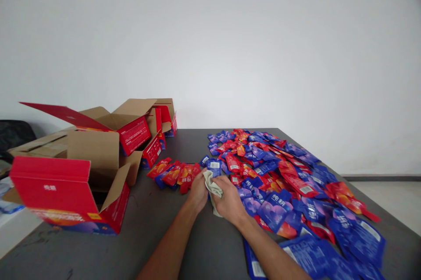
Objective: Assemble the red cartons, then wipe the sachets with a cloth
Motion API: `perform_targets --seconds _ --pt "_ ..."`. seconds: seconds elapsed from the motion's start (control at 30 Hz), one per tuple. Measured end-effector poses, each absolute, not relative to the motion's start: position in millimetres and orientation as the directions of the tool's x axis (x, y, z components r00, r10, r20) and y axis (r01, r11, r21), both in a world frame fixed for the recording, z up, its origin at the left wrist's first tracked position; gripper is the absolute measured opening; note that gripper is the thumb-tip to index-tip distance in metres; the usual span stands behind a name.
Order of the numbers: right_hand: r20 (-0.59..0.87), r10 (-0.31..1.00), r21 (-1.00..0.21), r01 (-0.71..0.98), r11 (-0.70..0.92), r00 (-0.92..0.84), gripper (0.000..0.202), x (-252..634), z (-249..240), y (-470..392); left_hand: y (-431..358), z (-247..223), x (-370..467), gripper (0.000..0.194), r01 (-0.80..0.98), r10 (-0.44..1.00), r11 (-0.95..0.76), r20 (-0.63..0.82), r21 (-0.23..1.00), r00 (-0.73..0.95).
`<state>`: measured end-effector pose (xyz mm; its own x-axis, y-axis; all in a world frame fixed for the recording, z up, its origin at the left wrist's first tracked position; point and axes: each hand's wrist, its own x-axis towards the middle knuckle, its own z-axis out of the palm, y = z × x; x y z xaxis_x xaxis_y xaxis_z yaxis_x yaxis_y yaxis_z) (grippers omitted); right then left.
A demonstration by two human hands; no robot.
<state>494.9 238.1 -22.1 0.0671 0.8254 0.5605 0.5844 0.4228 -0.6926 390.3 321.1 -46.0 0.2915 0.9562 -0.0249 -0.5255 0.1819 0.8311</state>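
While both hands, left hand (198,192) and right hand (229,202), clamp a pale cloth (212,186), most packets (289,183) lie loose on the counter (158,236); few sit stacked beside open boxes (82,183).

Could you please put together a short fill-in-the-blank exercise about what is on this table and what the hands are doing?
1. Both hands, the left hand and right hand, grip a pale ____ between them.
2. The packets heaped on the right of the table are red and ____.
3. The open boxes stand on the ____ side of the table.

Missing words: cloth; blue; left
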Motion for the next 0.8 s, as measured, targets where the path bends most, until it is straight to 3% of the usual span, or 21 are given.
perform_targets --seconds 0.17,0.4,0.57,0.7,0.8 --pt "0.566 0.808 -0.691 0.628 0.357 0.163 0.048 498 -28 243 317 -42 390 0.026 -0.518 0.913 0.231 0.001 0.823 0.409" --pt "0.627 0.699 -0.664 0.704 0.250 0.343 0.043 529 -28 250 305 -45 389 0.031 -0.366 0.835 0.259 -0.017 0.894 0.549" --pt "0.587 0.793 -0.654 0.674 0.345 0.164 0.044 516 -33 249 306 -38 391 0.035 -0.477 0.879 0.260 -0.002 0.839 0.477" --pt "0.547 0.837 -0.647 0.640 0.416 0.009 0.046 501 -33 244 315 -33 385 0.024 -0.575 0.911 0.295 -0.043 0.763 0.411" --pt "0.523 0.853 -0.662 0.627 0.410 -0.006 0.042 497 -26 239 318 -31 383 0.020 -0.598 0.938 0.276 -0.075 0.753 0.338"
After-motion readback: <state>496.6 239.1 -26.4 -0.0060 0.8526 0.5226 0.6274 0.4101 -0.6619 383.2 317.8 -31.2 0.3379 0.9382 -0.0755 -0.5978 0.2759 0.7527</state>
